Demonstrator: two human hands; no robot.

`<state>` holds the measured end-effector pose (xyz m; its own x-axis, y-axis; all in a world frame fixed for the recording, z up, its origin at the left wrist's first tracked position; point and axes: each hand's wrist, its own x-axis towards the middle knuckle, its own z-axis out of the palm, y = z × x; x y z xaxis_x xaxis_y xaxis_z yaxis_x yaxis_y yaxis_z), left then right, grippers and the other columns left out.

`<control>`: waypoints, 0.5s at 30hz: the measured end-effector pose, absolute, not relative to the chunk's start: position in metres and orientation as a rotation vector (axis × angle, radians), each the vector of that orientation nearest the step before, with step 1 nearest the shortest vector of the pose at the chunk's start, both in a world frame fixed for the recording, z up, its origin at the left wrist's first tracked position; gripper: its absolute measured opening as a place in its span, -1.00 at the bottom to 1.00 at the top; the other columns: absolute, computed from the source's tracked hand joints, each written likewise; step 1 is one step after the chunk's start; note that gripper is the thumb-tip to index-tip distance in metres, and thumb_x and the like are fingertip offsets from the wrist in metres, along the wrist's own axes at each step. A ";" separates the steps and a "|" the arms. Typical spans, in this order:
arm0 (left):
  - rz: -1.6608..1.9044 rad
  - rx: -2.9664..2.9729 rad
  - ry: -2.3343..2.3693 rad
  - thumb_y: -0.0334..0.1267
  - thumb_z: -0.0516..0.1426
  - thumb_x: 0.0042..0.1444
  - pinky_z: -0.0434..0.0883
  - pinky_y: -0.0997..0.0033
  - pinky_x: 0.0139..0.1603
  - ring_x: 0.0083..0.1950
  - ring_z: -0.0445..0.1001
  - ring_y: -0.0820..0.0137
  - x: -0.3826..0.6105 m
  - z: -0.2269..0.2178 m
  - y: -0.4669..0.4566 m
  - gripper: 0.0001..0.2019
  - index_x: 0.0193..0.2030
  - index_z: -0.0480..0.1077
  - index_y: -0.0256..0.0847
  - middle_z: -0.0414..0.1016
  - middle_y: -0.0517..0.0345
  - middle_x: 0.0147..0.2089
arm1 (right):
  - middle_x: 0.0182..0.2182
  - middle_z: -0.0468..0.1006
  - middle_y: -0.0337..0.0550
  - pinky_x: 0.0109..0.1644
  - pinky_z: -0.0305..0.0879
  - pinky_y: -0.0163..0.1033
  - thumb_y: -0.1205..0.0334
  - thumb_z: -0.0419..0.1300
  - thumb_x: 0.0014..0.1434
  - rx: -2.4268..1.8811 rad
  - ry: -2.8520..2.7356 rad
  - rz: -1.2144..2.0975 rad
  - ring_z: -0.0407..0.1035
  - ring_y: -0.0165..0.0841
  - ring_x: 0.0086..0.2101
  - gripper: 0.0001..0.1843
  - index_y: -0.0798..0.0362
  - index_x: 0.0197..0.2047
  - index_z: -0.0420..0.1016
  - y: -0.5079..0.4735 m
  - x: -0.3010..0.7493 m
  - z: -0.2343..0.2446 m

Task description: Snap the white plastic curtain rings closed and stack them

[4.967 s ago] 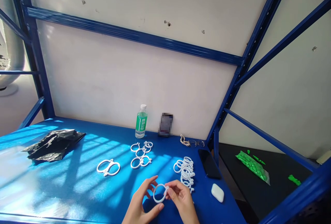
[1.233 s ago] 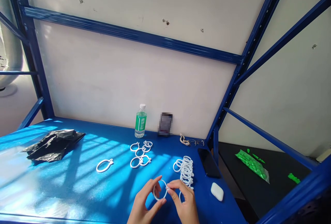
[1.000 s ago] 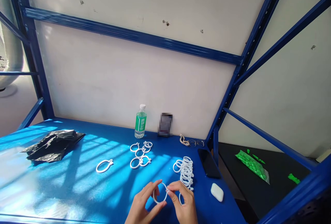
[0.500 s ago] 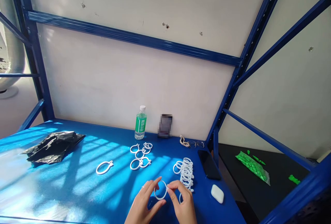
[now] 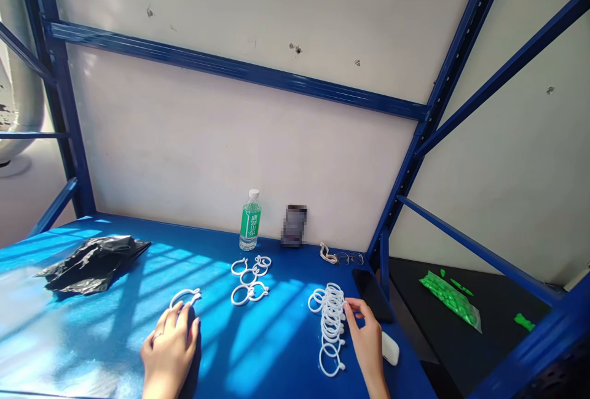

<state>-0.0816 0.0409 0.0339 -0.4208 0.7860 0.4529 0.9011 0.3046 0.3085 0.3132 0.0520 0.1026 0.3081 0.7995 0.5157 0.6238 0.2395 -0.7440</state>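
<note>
My left hand (image 5: 169, 350) lies palm down on the blue shelf top (image 5: 258, 350), fingers together and bent over the near edge of a single white ring (image 5: 184, 294); what is under the fingers is hidden. My right hand (image 5: 367, 340) reaches to the right side of a pile of white rings (image 5: 329, 319). Its fingertips touch the pile, slightly apart, with nothing held. A small cluster of white rings (image 5: 250, 276) lies between the two, farther back.
A green-labelled water bottle (image 5: 250, 221) and a blurred dark object (image 5: 294, 225) stand at the wall. Glasses (image 5: 348, 256), a black phone (image 5: 371, 288) and a white earbud case (image 5: 389, 348) sit right. A black plastic bag (image 5: 92, 256) lies left; a green bag (image 5: 449, 293) is on the neighbouring black surface.
Both hands held one ring together at the front middle. They have since parted: the left went left to the single ring, the right went up to the ring pile.
</note>
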 end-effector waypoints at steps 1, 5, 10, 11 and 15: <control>-0.751 -1.558 -2.365 -0.33 -0.14 0.38 0.42 0.03 0.17 0.31 0.46 0.05 -0.082 0.034 0.040 -0.58 0.13 0.47 -0.35 0.55 -0.28 0.22 | -0.33 0.72 0.04 -0.24 0.58 -0.07 -0.48 0.07 0.16 -1.466 -1.395 0.210 0.60 -0.07 -0.33 -0.31 -0.01 -0.31 0.64 0.053 0.314 0.101; -0.717 -1.625 -2.355 -0.33 -0.09 0.37 0.44 0.12 0.12 0.18 0.56 0.08 -0.084 0.032 0.041 -0.62 0.05 0.52 -0.27 0.62 -0.17 0.15 | -0.33 0.71 0.03 -0.21 0.56 -0.03 -0.47 0.07 0.16 -1.496 -1.410 0.235 0.60 -0.04 -0.30 -0.32 -0.02 -0.32 0.63 0.056 0.314 0.096; -0.827 -1.693 -2.286 -0.23 -0.05 0.30 0.49 0.19 -0.16 -0.09 0.60 0.03 -0.092 0.029 0.041 -0.63 -0.13 0.58 -0.27 0.65 -0.16 -0.08 | -0.29 0.71 0.06 -0.19 0.55 0.00 -0.46 0.06 0.16 -1.509 -1.422 0.270 0.60 -0.02 -0.27 -0.34 -0.02 -0.30 0.63 0.058 0.316 0.093; -0.871 -1.701 -2.277 -0.21 -0.05 0.29 0.48 0.19 -0.21 -0.13 0.59 0.03 -0.092 0.029 0.041 -0.64 -0.18 0.58 -0.24 0.65 -0.14 -0.12 | -0.29 0.71 0.05 -0.19 0.55 0.00 -0.45 0.07 0.16 -1.512 -1.422 0.276 0.60 -0.01 -0.26 -0.34 -0.02 -0.30 0.63 0.058 0.317 0.092; -1.160 -1.783 -2.145 -0.13 -0.02 0.24 0.49 0.17 -0.25 -0.26 0.59 0.08 -0.084 0.034 0.039 -0.66 -0.31 0.55 -0.15 0.66 -0.03 -0.27 | -0.29 0.71 0.04 -0.18 0.55 0.02 -0.46 0.06 0.15 -1.514 -1.417 0.273 0.59 -0.01 -0.25 -0.34 -0.04 -0.29 0.63 0.060 0.318 0.089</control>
<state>-0.0841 0.0387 0.0335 -0.2983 0.7888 0.5374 0.8814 0.0116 0.4721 0.3177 0.0597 0.0894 0.2872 0.8477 0.4461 0.6210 0.1898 -0.7605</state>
